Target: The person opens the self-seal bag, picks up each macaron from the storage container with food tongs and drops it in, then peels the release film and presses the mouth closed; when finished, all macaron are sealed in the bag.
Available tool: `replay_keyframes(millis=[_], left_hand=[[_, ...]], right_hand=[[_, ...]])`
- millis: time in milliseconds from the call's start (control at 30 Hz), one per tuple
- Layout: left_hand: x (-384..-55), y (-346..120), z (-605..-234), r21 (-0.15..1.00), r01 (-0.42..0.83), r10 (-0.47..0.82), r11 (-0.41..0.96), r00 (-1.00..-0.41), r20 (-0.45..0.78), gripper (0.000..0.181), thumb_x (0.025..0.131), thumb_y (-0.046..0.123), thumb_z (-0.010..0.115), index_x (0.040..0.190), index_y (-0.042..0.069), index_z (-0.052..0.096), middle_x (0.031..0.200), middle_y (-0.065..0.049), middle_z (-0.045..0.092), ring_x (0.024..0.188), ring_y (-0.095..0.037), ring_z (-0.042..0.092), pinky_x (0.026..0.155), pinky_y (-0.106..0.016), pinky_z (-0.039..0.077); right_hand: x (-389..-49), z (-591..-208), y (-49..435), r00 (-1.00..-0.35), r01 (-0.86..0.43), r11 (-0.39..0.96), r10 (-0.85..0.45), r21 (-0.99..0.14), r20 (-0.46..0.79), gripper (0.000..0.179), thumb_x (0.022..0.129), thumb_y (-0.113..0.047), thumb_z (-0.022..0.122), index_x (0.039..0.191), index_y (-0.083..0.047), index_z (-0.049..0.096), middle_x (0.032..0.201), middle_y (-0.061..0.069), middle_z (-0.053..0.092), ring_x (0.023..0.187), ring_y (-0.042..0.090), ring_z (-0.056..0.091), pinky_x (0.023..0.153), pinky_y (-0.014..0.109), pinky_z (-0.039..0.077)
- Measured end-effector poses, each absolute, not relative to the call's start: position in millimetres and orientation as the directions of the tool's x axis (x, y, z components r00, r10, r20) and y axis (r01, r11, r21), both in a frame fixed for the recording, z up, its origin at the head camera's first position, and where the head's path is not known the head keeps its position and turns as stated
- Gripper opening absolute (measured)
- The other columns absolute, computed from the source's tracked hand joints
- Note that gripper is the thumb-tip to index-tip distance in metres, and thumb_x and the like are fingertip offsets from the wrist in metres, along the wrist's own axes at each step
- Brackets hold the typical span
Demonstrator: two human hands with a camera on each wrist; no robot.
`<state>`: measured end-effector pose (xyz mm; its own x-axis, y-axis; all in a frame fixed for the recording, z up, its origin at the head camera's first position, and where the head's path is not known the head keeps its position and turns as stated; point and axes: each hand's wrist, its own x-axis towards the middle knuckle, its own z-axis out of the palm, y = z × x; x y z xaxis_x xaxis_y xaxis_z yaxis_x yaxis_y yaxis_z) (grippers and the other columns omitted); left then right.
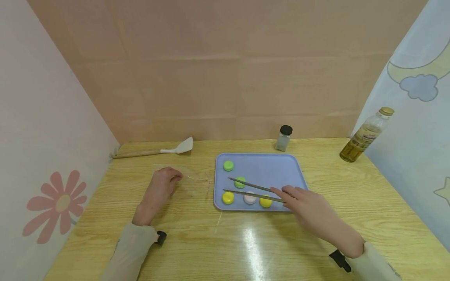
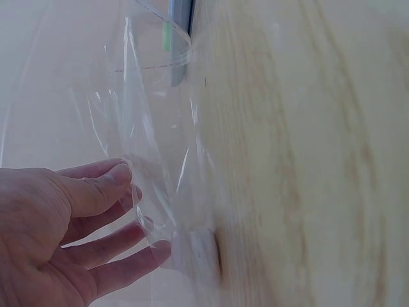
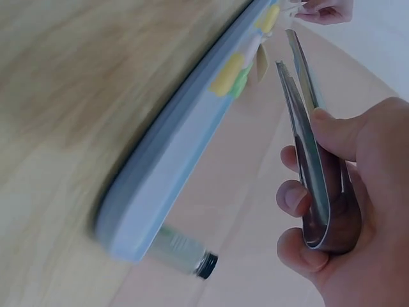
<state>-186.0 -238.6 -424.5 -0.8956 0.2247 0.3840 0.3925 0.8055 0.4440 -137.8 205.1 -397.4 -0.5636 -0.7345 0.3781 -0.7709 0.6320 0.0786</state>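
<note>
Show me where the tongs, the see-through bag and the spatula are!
Metal tongs (image 3: 314, 182), right wrist view: on one arm.
Clear plastic bag (image 2: 167, 147), left wrist view: on its crinkled side.
Spatula (image 1: 147, 153), head view: on its wooden handle.

Reaches in from the near left with the left arm (image 1: 128, 251), from the near right with the right arm (image 1: 369, 265). Brings thumb (image 2: 96, 192) and forefinger of the left hand (image 1: 159, 187) together in a pinch, spreading the other fingers (image 2: 121, 272) loosely. Grips with the right hand (image 1: 307, 208), aimed far left, pressing with the thumb and curling fingers opposite.
</note>
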Motion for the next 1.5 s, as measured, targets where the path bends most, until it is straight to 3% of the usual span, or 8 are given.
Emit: replay_keyframes(millis=[100,133,233,600,800,1167,1367,1500], left_hand=[[-186.7,-239.7,-424.7,0.444,0.391,0.225,0.806,-0.897,0.381,0.010,0.088,-0.009,0.073,0.094,-0.004,0.077,0.093,-0.015,0.072,0.085,-0.031,0.070,0.072,-0.041,0.060],[-186.9,-239.9,-424.8,0.443,0.392,0.226,0.807,-0.896,0.381,0.010,0.088,-0.009,0.073,0.095,-0.004,0.077,0.094,-0.015,0.072,0.085,-0.031,0.070,0.073,-0.041,0.060],[-186.8,-240.3,-425.0,0.443,0.391,0.226,0.807,-0.897,0.381,0.010,0.087,-0.009,0.073,0.095,-0.004,0.077,0.094,-0.015,0.072,0.086,-0.031,0.071,0.073,-0.041,0.060],[-186.5,-239.4,-424.8,0.436,0.400,0.234,0.806,-0.892,0.386,0.010,0.086,-0.010,0.074,0.094,-0.005,0.077,0.094,-0.016,0.072,0.086,-0.032,0.071,0.074,-0.041,0.060],[-186.4,-240.4,-426.1,0.443,0.393,0.228,0.806,-0.896,0.382,0.010,0.087,-0.009,0.073,0.094,-0.004,0.077,0.094,-0.016,0.072,0.085,-0.032,0.071,0.074,-0.041,0.060],[-185.6,-240.6,-425.6,0.450,0.389,0.223,0.804,-0.899,0.378,0.010,0.087,-0.010,0.073,0.095,-0.005,0.077,0.093,-0.016,0.072,0.085,-0.031,0.071,0.074,-0.042,0.060],[-185.7,-239.5,-424.1,0.452,0.385,0.222,0.805,-0.901,0.373,0.011,0.087,-0.009,0.073,0.095,-0.005,0.077,0.093,-0.016,0.072,0.085,-0.031,0.070,0.074,-0.042,0.060],[-185.2,-239.5,-423.8,0.453,0.382,0.221,0.805,-0.903,0.369,0.011,0.086,-0.009,0.074,0.095,-0.005,0.077,0.093,-0.016,0.072,0.085,-0.031,0.070,0.074,-0.042,0.060]], right_hand=[[-132.0,-398.5,215.7,-0.564,-0.765,0.639,-0.725,0.079,0.396,0.060,0.112,-0.033,0.013,0.140,-0.011,0.061,0.103,-0.002,0.060,0.065,0.007,0.042,0.049,0.017,0.035],[-129.9,-399.0,218.8,-0.564,-0.765,0.640,-0.722,0.077,0.402,0.061,0.112,-0.034,0.012,0.140,-0.011,0.062,0.103,-0.002,0.060,0.065,0.006,0.040,0.048,0.017,0.034],[-123.3,-400.4,227.4,-0.563,-0.760,0.645,-0.713,0.077,0.419,0.059,0.113,-0.036,0.015,0.139,-0.011,0.062,0.103,-0.002,0.060,0.063,0.005,0.039,0.049,0.017,0.035],[-97.9,-406.3,260.0,-0.620,-0.691,0.719,-0.643,0.076,0.449,0.056,0.113,-0.042,0.021,0.142,-0.016,0.060,0.110,-0.004,0.062,0.072,0.009,0.058,0.056,0.023,0.049],[-86.2,-409.1,277.4,-0.642,-0.670,0.740,-0.617,0.060,0.455,0.055,0.112,-0.045,0.022,0.142,-0.020,0.061,0.109,-0.010,0.059,0.073,0.004,0.054,0.056,0.020,0.044],[-72.7,-410.4,303.4,-0.679,-0.637,0.765,-0.612,0.089,0.406,0.059,0.111,-0.045,0.015,0.144,-0.024,0.059,0.112,-0.011,0.060,0.083,0.010,0.062,0.061,0.026,0.051],[-68.0,-411.3,314.4,-0.673,-0.633,0.767,-0.610,0.101,0.418,0.060,0.111,-0.045,0.015,0.142,-0.023,0.062,0.111,-0.007,0.062,0.085,0.013,0.065,0.056,0.022,0.050],[-66.3,-411.8,320.5,-0.702,-0.620,0.780,-0.597,0.079,0.388,0.062,0.110,-0.047,0.012,0.144,-0.025,0.059,0.111,-0.007,0.063,0.086,0.015,0.066,0.051,0.021,0.047]])
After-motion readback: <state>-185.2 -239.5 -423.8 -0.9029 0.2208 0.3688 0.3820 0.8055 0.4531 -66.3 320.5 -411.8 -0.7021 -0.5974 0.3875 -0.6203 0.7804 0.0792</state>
